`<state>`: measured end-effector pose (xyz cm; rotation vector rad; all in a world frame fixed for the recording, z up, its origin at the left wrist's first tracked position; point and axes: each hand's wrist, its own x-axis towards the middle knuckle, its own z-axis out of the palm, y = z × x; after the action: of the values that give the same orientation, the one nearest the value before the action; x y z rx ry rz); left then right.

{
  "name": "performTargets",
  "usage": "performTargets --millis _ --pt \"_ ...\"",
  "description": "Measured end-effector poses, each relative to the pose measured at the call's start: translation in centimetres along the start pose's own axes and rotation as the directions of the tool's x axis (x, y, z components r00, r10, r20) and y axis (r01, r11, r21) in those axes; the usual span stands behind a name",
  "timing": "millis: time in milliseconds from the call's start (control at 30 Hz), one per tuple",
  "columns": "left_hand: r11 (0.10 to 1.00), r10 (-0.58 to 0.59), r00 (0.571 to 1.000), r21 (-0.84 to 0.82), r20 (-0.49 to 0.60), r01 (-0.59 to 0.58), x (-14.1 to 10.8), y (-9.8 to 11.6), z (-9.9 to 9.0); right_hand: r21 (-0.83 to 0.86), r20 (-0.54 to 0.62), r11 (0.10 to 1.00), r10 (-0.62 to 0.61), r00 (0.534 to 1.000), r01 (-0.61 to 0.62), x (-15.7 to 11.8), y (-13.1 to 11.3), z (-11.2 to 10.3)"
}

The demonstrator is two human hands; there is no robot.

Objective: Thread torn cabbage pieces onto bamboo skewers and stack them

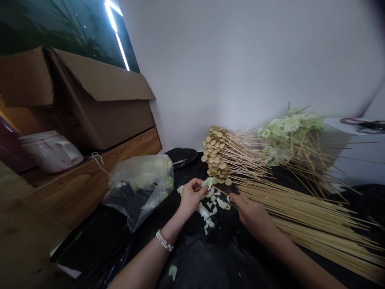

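**Simply put: cabbage scraps [214, 204] on a black-sheeted worktop [192, 257]**

Far left stand one cardboard box [90, 108] and one white bucket [51, 151], then one clear plastic bag [141, 188] of green leaves. The left hand [192, 196] has its grip pinched on one pale leaf piece [208, 182]. The right hand [255, 218] has its fingers drawn together on what looks like one thin skewer [224, 192], partly hidden. Rightward lie three skewer bunches, too many to count: one tipped with round slices [215, 154], one with leaves [288, 128], one bare [306, 216].
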<state>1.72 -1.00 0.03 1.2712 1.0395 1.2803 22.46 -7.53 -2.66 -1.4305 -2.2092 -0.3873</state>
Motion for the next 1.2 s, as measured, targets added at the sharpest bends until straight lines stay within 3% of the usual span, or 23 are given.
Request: performTargets --millis 200,300,367,467,533,600,767,933,1100,1200 --pt "0.990 0.078 0.992 0.111 0.101 -0.089 -0.7 -0.9 0.8 0.007 0.012 1.000 -0.014 1.000 0.014 0.0 -0.4 0.0" --pt "0.972 0.128 0.971 0.168 0.203 -0.163 -0.5 -0.5 0.2 0.010 0.002 1.000 0.000 1.000 0.000 0.1 0.0 -0.2" --pt "0.947 0.171 0.967 0.240 0.191 -0.215 -0.1 0.2 -0.6 0.007 -0.030 0.999 0.033 0.999 -0.032 0.1 0.7 -0.2" --pt "0.841 0.281 0.936 0.416 0.211 -0.346 0.4 1.0 -1.7 -0.011 -0.064 0.998 0.059 0.996 -0.060 0.1 1.7 -0.1" --pt "0.729 0.310 0.896 0.526 0.317 -0.439 0.5 1.0 -2.0 -0.026 -0.059 0.998 0.056 0.997 -0.057 0.1 2.1 0.0" --pt "0.627 0.268 0.865 0.605 0.424 -0.491 0.2 0.7 -2.0 -0.036 -0.051 0.998 0.054 0.997 -0.056 0.1 2.1 0.0" --pt "0.485 0.104 0.853 0.723 0.511 -0.492 -0.3 -0.1 -1.7 -0.050 -0.040 0.996 0.068 0.997 -0.070 0.2 1.6 -0.1" --pt "0.430 0.104 0.846 0.743 0.523 -0.513 -0.2 0.1 -1.6 -0.055 -0.018 0.996 0.069 0.997 -0.070 0.2 1.5 -0.2" --pt "0.460 0.164 0.887 0.762 0.431 -0.456 -0.1 -0.2 -1.7 -0.069 -0.017 0.994 0.079 0.997 -0.080 0.1 1.5 0.0" --pt "0.487 0.156 0.883 0.743 0.443 -0.459 -0.1 -0.3 -1.9 -0.077 -0.022 0.994 0.076 0.997 -0.077 0.1 1.4 0.0"
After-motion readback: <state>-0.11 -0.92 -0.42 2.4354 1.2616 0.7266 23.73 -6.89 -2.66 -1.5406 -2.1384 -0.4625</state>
